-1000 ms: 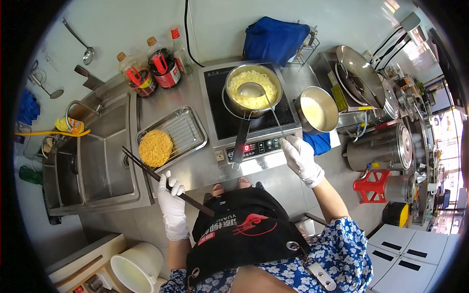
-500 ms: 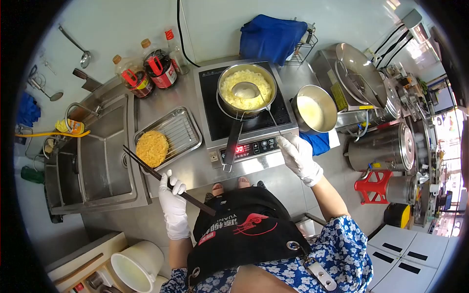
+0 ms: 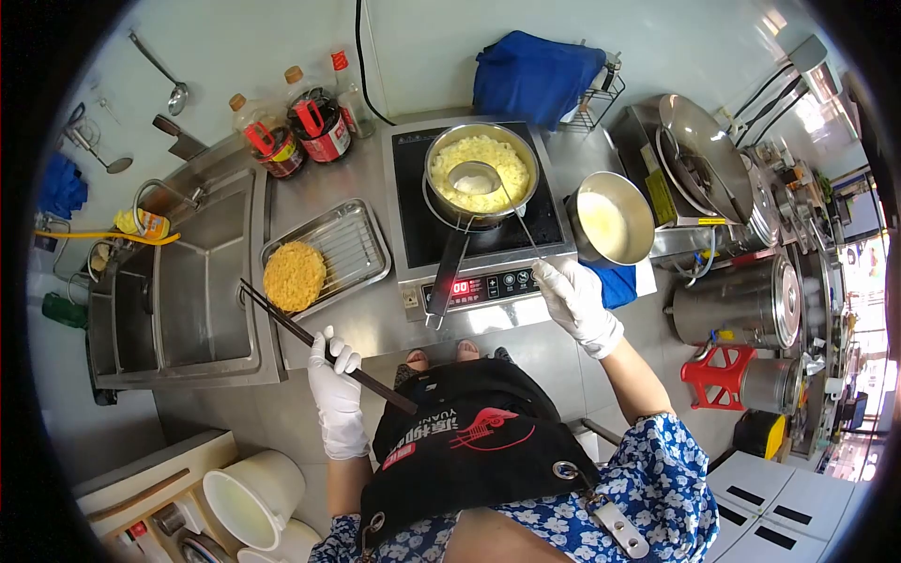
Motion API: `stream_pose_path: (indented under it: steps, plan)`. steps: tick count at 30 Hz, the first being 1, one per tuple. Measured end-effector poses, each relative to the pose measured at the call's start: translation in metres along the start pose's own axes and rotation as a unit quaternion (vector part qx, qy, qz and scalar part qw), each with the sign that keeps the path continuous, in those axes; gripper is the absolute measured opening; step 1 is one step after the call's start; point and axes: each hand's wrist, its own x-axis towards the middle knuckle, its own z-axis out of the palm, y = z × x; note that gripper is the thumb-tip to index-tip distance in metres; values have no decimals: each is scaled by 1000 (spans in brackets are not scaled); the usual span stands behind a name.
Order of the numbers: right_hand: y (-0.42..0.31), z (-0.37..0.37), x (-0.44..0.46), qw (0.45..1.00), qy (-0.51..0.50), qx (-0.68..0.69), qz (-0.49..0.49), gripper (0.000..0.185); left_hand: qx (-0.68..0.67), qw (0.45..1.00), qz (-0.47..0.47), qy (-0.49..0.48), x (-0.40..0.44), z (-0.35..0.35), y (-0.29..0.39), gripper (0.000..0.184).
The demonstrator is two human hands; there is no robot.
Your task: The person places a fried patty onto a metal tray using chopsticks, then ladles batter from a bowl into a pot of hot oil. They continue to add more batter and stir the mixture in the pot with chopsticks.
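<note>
The left hand grips long chopsticks; the right hand pinches the handle of a ladle. Beyond, the ladle's bowl sits among pale yellow food in the pan on the cooktop.

Two hands in white gloves. Two long dark-brown chopsticks on the left, and one round steel ladle in one round steel saucepan with a dark handle. One black-topped induction cooker beneath. One more pot on the right, deep and steel. On the left, one golden round cake and one rectangular silver tray. Three bottles at the far left: two wide and clear with red grips, one slim with a red cap. Two rectangular steel sink basins. One red plastic stool on the right.
</note>
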Motion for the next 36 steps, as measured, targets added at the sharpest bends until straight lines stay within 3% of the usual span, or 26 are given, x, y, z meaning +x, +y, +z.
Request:
stream_pose_path:
  steps: [4,6,8,10,14,18,20,22,24,25,28,29,30,36]
  plan:
    - [-3,-8,5,1000,20,0,-3,50,3,1000,0,-1,-2,1,-1,22]
    - [-2,-13,1,999,20,6,49,42,3,1000,-3,-6,-2,3,-3,22]
    - [-3,-21,8,989,90,40,114,31,9,1000,-2,-2,-2,6,-4,22]
    - [-4,-32,2,929,142,183,287,12,10,1000,-4,-4,-1,9,-6,22]
    - [2,-66,11,823,288,265,411,21,-1,1000,-14,-2,3,11,-9,21]
    - [27,-99,-10,795,349,247,430,24,4,1000,-17,2,4,18,-12,21]
    - [43,-108,-31,810,360,160,435,25,3,1000,-10,5,2,23,-12,21]
    - [53,-114,-43,804,358,173,441,23,8,1000,-1,12,0,27,-12,21]
    - [72,-109,-68,838,275,124,456,21,14,1000,8,19,-1,29,-12,21]
    - [76,-105,-75,826,260,130,482,15,12,1000,8,9,-1,29,-11,21]
    - [96,-86,-100,875,171,62,449,12,6,1000,9,2,0,32,-12,21]
    - [107,-76,-109,914,158,13,373,14,-3,1000,12,6,0,33,-12,20]
    - [111,-72,-111,924,112,-46,364,15,0,1000,12,8,0,35,-12,20]
    - [136,-50,-125,935,68,-122,327,12,2,1000,23,-3,-9,56,-11,22]
